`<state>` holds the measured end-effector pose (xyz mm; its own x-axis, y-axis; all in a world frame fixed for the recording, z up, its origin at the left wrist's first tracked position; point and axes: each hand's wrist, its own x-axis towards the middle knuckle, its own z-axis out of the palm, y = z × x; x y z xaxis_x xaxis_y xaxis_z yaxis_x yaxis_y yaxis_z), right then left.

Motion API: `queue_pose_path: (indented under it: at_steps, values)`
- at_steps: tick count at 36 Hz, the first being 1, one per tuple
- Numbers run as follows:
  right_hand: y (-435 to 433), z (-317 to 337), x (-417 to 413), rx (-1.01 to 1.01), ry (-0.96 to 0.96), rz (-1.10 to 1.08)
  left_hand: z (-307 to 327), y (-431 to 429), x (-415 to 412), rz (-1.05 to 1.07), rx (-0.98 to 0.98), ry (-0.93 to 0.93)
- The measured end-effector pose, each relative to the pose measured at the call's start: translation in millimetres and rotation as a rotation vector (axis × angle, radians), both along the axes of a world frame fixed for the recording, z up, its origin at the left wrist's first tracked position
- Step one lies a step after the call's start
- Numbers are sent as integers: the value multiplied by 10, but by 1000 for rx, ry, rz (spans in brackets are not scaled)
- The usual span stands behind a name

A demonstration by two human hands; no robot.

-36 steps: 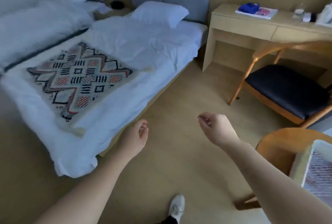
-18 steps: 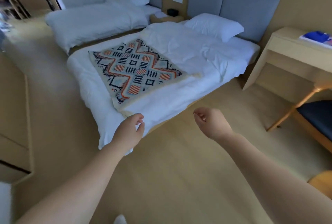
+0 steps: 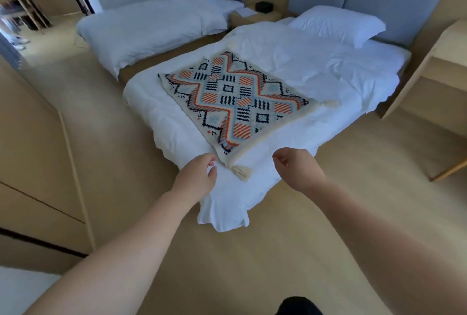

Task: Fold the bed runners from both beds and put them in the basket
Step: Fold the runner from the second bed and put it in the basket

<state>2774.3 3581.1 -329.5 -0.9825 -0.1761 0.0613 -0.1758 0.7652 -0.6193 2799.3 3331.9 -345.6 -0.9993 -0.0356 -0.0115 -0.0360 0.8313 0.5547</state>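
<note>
The patterned bed runner (image 3: pixel 233 102) lies flat across the foot of the nearer bed (image 3: pixel 303 67), its tasselled corner (image 3: pixel 241 172) hanging toward the person. The left hand (image 3: pixel 195 177) hovers at about 9 o'clock of that corner, fingers loosely curled and empty; the right hand (image 3: pixel 298 169) sits at 3 o'clock, half-closed, holding nothing. The step looks like reaching to pick up the runner. Next, each hand likely needs to pinch an edge and lift for the first fold. The far bed (image 3: pixel 151 26) at 11 o'clock shows no runner; no basket is visible.
</note>
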Motion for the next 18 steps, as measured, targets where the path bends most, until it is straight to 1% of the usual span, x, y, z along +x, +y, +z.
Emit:
queue_pose_path:
  at_steps: [4,10,18]
  values:
    - [-264,-53,-246,39,-24,-33,4,-238,-322,-59,-39,23]
    - [-442,-157,-740,66,-59,-82,1,-348,-930,-120,-39,24]
    - [-619,-383,-1723,-11,-93,-176,-81,-419,-1924,-178,-102,-17]
